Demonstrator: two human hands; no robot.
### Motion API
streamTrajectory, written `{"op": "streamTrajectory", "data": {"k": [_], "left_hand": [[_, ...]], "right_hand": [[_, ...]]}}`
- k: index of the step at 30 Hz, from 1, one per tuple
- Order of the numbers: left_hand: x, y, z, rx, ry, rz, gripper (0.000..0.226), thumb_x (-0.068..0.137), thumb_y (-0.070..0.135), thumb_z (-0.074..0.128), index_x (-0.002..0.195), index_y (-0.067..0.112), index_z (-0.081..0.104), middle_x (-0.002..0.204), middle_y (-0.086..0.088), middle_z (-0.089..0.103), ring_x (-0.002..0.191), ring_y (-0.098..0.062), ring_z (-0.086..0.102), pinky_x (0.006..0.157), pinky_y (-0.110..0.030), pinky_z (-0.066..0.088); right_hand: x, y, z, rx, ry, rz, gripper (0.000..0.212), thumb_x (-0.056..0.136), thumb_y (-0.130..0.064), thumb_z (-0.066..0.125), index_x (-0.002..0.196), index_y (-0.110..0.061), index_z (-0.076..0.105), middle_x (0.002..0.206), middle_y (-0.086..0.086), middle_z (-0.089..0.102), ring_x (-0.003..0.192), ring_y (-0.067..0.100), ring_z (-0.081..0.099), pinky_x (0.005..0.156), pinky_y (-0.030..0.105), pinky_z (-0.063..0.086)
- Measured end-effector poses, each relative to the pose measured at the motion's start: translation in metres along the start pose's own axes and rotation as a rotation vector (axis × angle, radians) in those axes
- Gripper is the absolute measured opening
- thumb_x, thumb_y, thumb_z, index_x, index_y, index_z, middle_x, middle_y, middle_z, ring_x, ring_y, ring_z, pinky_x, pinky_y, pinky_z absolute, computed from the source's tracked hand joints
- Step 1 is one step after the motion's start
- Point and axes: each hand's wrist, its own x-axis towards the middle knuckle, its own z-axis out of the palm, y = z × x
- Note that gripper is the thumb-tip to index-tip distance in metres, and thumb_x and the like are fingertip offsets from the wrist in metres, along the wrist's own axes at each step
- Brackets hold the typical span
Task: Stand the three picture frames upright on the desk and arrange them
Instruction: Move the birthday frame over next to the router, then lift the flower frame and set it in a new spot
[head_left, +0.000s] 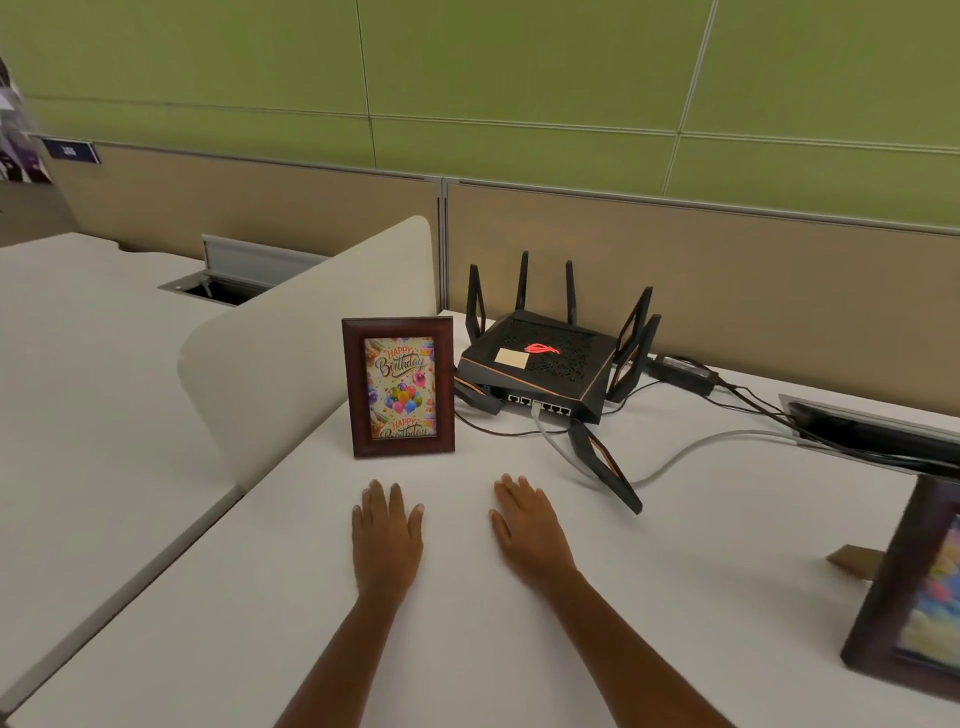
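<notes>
A dark wooden picture frame (399, 387) with a "Happy Birthday" balloon card stands upright on the white desk (467, 623), just beyond my hands. A second dark frame (883, 592) stands at the right edge of view, cut off, with its cardboard stand (852, 564) showing behind it. A third frame is not in view. My left hand (387, 538) and my right hand (530, 525) lie flat, palms down, on the desk in front of the birthday frame. Both hold nothing, and their fingers are slightly apart.
A black router (535, 364) with several antennas sits right of the birthday frame, with cables (675, 457) trailing right to a power brick (683, 370) and a cable port (872, 431). A low beige divider (291, 364) borders the desk on the left. Partition panels stand behind.
</notes>
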Motion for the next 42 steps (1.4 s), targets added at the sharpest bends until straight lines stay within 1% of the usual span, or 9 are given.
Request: {"op": "streamTrajectory", "data": {"k": [6,9,13,23,28,32,36,39,42], "left_hand": [[-0.050,0.034,-0.001,-0.065,-0.012,0.031,0.051,0.099,0.033,0.020,0.143,0.009,0.021,0.155,-0.016,0.015,0.145,-0.025,0.013,0.119,-0.036,0.011],[-0.074,0.063,0.001,-0.129,-0.024,0.079,0.057,0.095,0.036,0.007,0.143,0.009,0.021,0.155,-0.016,0.015,0.145,-0.025,0.012,0.119,-0.035,0.012],[-0.101,0.108,0.007,-0.226,-0.046,0.149,0.051,0.098,0.033,0.026,0.143,0.010,0.021,0.156,-0.013,0.014,0.145,-0.022,0.010,0.119,-0.032,0.010],[-0.155,0.216,0.021,-0.375,-0.067,0.310,0.050,0.098,0.033,0.032,0.143,0.015,0.024,0.156,-0.006,0.019,0.145,-0.018,0.014,0.117,-0.027,0.016],[-0.182,0.266,0.029,-0.430,-0.145,0.368,0.052,0.096,0.036,0.034,0.144,0.019,0.022,0.157,-0.002,0.016,0.145,-0.016,0.013,0.117,-0.030,0.015],[-0.197,0.302,0.032,-0.552,-0.186,0.387,0.050,0.096,0.034,0.038,0.142,0.018,0.027,0.154,-0.003,0.025,0.143,-0.017,0.020,0.116,-0.031,0.020],[-0.210,0.326,0.034,-0.708,-0.168,0.354,0.046,0.095,0.028,0.042,0.138,0.014,0.033,0.147,-0.007,0.038,0.135,-0.020,0.036,0.109,-0.032,0.034],[-0.215,0.338,0.038,-0.759,-0.186,0.316,0.047,0.095,0.026,0.043,0.138,0.010,0.032,0.147,-0.012,0.037,0.134,-0.024,0.038,0.107,-0.034,0.037],[-0.218,0.345,0.042,-0.786,-0.205,0.279,0.046,0.095,0.022,0.043,0.137,0.006,0.032,0.144,-0.016,0.040,0.132,-0.028,0.040,0.105,-0.038,0.040]], "right_hand": [[-0.050,0.021,-0.015,-0.031,-0.029,0.011,0.049,0.097,-0.031,0.025,0.144,-0.015,0.018,0.156,0.005,0.015,0.144,0.020,0.009,0.118,0.036,0.005],[-0.075,0.038,-0.026,-0.029,-0.040,0.033,0.050,0.097,-0.031,0.026,0.144,-0.015,0.018,0.156,0.005,0.013,0.145,0.019,0.008,0.118,0.036,0.005],[-0.108,0.064,-0.050,0.013,-0.014,0.074,0.049,0.098,-0.031,0.028,0.144,-0.017,0.017,0.157,0.004,0.011,0.145,0.018,0.005,0.118,0.034,0.004],[-0.188,0.118,-0.128,0.123,0.341,-0.059,0.040,0.096,-0.019,0.038,0.136,-0.016,0.038,0.149,0.003,0.034,0.141,0.014,0.023,0.113,0.021,0.017],[-0.222,0.146,-0.162,0.121,0.514,-0.060,0.035,0.090,-0.007,0.048,0.125,-0.007,0.051,0.137,0.013,0.051,0.133,0.026,0.040,0.107,0.029,0.029],[-0.243,0.172,-0.188,0.035,0.702,-0.029,0.033,0.079,0.003,0.060,0.113,0.002,0.060,0.118,0.022,0.063,0.112,0.038,0.058,0.095,0.040,0.040],[-0.264,0.201,-0.206,0.093,0.811,0.076,0.034,0.082,-0.003,0.057,0.115,0.006,0.055,0.120,0.027,0.059,0.113,0.039,0.056,0.092,0.052,0.050],[-0.276,0.221,-0.213,0.201,0.876,0.160,0.040,0.084,-0.013,0.049,0.120,0.005,0.050,0.124,0.027,0.054,0.116,0.035,0.052,0.094,0.043,0.048],[-0.283,0.240,-0.213,0.316,0.903,0.265,0.041,0.087,-0.016,0.043,0.123,0.003,0.047,0.127,0.024,0.052,0.120,0.032,0.049,0.097,0.033,0.039]]}}
